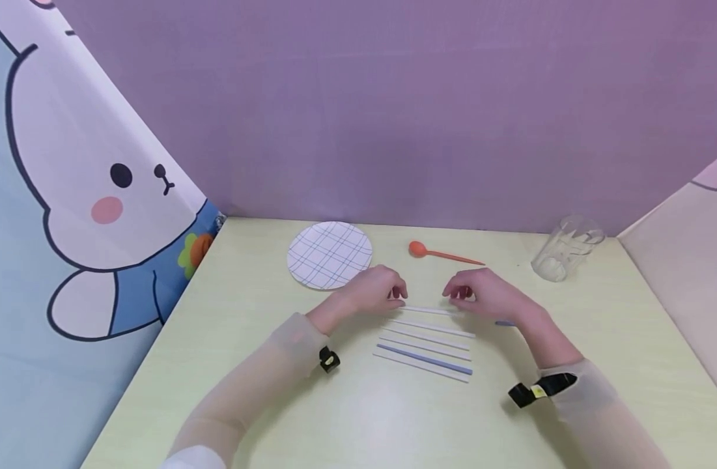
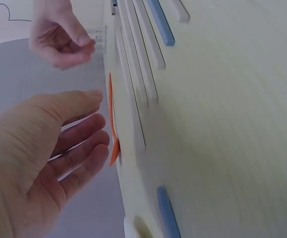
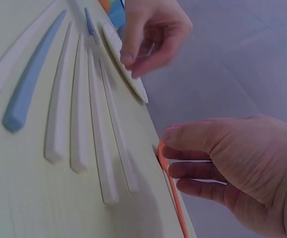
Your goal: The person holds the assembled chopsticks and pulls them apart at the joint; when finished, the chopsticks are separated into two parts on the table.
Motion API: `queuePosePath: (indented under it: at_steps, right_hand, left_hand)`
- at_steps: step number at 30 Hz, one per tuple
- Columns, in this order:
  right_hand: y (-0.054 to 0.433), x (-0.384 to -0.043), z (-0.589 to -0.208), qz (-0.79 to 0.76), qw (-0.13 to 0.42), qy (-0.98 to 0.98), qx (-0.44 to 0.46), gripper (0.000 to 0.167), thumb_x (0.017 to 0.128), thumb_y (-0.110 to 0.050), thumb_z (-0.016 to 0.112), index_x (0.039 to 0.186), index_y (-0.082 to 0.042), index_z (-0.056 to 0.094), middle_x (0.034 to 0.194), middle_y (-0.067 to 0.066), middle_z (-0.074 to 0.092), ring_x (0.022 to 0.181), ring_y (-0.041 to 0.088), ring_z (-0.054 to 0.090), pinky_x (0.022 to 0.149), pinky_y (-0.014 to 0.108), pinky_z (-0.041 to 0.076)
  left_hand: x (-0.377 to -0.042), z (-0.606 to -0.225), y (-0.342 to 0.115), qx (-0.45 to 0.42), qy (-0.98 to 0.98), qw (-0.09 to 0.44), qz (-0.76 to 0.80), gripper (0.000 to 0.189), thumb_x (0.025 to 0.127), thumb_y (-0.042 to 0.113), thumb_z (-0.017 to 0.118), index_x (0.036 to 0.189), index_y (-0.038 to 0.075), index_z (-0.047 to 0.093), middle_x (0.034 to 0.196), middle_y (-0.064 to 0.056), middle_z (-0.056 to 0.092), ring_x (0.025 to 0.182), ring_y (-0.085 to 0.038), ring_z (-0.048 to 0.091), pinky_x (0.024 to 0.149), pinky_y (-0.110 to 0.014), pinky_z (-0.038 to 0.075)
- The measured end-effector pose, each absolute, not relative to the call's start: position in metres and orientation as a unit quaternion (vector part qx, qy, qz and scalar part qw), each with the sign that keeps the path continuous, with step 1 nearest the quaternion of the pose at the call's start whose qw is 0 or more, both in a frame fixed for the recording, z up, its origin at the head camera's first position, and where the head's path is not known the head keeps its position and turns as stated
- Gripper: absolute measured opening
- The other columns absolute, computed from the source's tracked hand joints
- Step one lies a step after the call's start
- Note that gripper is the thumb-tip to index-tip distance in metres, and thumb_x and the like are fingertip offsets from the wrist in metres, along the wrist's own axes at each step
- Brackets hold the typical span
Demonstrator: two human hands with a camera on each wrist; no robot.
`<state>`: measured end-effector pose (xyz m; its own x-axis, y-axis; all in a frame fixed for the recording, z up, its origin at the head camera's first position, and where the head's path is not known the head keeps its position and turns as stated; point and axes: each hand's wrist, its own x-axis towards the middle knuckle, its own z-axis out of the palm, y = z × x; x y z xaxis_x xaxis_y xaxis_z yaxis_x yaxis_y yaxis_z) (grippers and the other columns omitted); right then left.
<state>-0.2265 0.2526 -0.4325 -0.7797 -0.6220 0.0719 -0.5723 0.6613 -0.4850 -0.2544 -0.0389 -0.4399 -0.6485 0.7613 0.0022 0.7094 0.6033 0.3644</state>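
Both hands hover just over the tabletop, fingers loosely bent and nothing held between them. My left hand (image 1: 371, 290) is at the left end of the farthest white chopstick (image 1: 430, 311), and my right hand (image 1: 492, 294) is near its right end. Several more white chopsticks (image 3: 79, 119) lie side by side nearer the person, tapering to the left. Among them lies a blue chopstick (image 1: 424, 359), second from the near side. Another blue piece (image 1: 505, 323) shows beside the right wrist, partly hidden. In the left wrist view, a blue stick (image 2: 169, 214) lies below the left hand.
A round white disc (image 1: 327, 251) with blue grid lines lies behind the left hand. Behind the gap between the hands is an orange spoon (image 1: 418, 249), its handle pointing right. A clear glass (image 1: 566, 249) stands at the back right. A purple cloth wall (image 1: 405, 117) borders the table's far edge.
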Motion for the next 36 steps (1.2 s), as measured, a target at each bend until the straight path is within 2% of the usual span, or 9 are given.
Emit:
queuePosePath:
  at_steps: [8,16,24,29,36]
  right_hand:
    - [0.236,-0.231,-0.440,-0.255,0.076,0.895,-0.358,0.014,0.095,-0.005,0.074,0.107,-0.011,0.080,0.100,-0.002,0.078,0.087,0.006,0.068,0.083,0.033,0.061]
    - [0.224,-0.229,-0.450,-0.254,0.083,0.894,-0.359,0.013,0.093,-0.005,0.074,0.103,-0.011,0.080,0.095,0.000,0.077,0.083,0.005,0.065,0.077,0.027,0.058]
    - [0.219,-0.227,-0.457,-0.239,0.064,0.897,-0.366,0.014,0.090,-0.001,0.075,0.097,-0.011,0.079,0.087,-0.005,0.071,0.078,0.006,0.059,0.073,0.025,0.053]
    - [0.218,-0.224,-0.455,-0.231,0.044,0.893,-0.383,0.020,0.089,0.003,0.070,0.100,-0.010,0.080,0.092,-0.001,0.072,0.081,0.006,0.060,0.075,0.024,0.054]
    - [0.220,-0.215,-0.443,-0.221,0.005,0.895,-0.388,0.016,0.098,0.004,0.064,0.106,-0.006,0.073,0.101,0.004,0.068,0.082,0.007,0.058,0.075,0.026,0.055]
  left_hand:
    - [-0.253,-0.446,-0.020,0.414,0.893,0.088,0.152,0.013,0.097,0.019,0.075,0.106,0.015,0.083,0.099,0.003,0.080,0.090,-0.008,0.069,0.084,-0.024,0.056]
    - [-0.250,-0.455,-0.016,0.399,0.899,0.098,0.151,0.006,0.095,0.016,0.078,0.099,0.015,0.082,0.094,0.004,0.078,0.087,-0.008,0.067,0.082,-0.025,0.056]
    - [-0.250,-0.458,-0.016,0.396,0.901,0.093,0.148,0.008,0.097,0.016,0.076,0.098,0.016,0.083,0.095,0.004,0.078,0.089,-0.009,0.067,0.085,-0.026,0.056]
    - [-0.248,-0.457,-0.017,0.393,0.901,0.090,0.159,0.007,0.098,0.017,0.073,0.100,0.016,0.080,0.093,0.005,0.077,0.086,-0.008,0.067,0.079,-0.025,0.055]
    - [-0.241,-0.451,-0.022,0.396,0.893,0.088,0.195,0.010,0.099,0.018,0.069,0.108,0.015,0.073,0.095,0.003,0.076,0.085,-0.007,0.067,0.075,-0.023,0.054]
